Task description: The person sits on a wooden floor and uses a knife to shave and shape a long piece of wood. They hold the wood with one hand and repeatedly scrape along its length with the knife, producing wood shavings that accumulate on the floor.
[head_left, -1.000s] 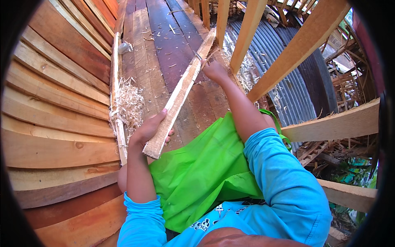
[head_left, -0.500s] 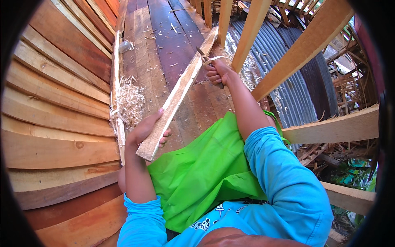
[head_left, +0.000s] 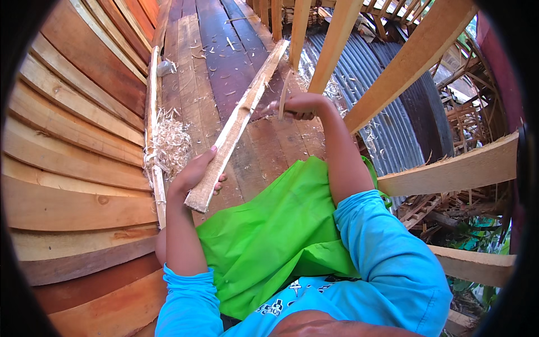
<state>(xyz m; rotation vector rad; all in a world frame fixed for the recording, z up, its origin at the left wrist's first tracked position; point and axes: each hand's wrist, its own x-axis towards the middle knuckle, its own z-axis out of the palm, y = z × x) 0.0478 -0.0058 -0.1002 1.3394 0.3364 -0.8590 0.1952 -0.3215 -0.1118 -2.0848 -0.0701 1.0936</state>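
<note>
A long, pale wooden strip (head_left: 230, 135) slants away from me, its near end above the green apron (head_left: 264, 224) on my lap. Around that near end my left hand (head_left: 193, 174) is closed, thumb on top and fingertips showing beneath. In my right hand (head_left: 303, 106), the fingers are wrapped round a knife whose blade (head_left: 268, 108) is smeared by motion and points left against the strip's right edge, near its middle. A thin curled shaving (head_left: 285, 95) stands up beside the right hand. Most of the knife's handle is hidden in the fist.
Wood shavings (head_left: 171, 135) lie heaped at the left, against another long pale strip (head_left: 154, 112). Overlapping boards (head_left: 78, 151) form the left wall. Upright wooden slats (head_left: 331, 48) line the right, with corrugated metal sheets (head_left: 387, 106) beyond. Dark floor planks (head_left: 230, 73) carry scattered shavings.
My right hand and the knife have moved nearer to me along the strip, and a long curled shaving now rises by the hand. My left hand keeps its hold.
</note>
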